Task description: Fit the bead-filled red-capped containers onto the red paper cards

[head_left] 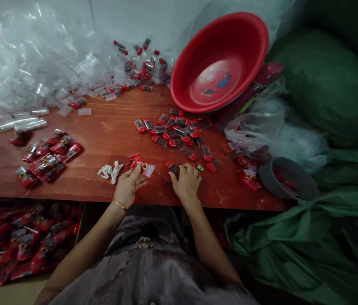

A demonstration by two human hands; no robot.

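My left hand rests at the table's front edge, its fingers pinching a small clear packet with a red printed card. My right hand lies palm down just to the right, fingers curled over a small red-capped clear case. A loose cluster of the same red-capped cases lies on the brown wooden table just beyond my right hand. A gold bangle sits on my left wrist.
A red plastic basin leans tilted at the back right. Empty clear cases pile at the back left. Filled red packets lie to the left, more in a box below. White crumpled scraps, a grey bowl, green sacks.
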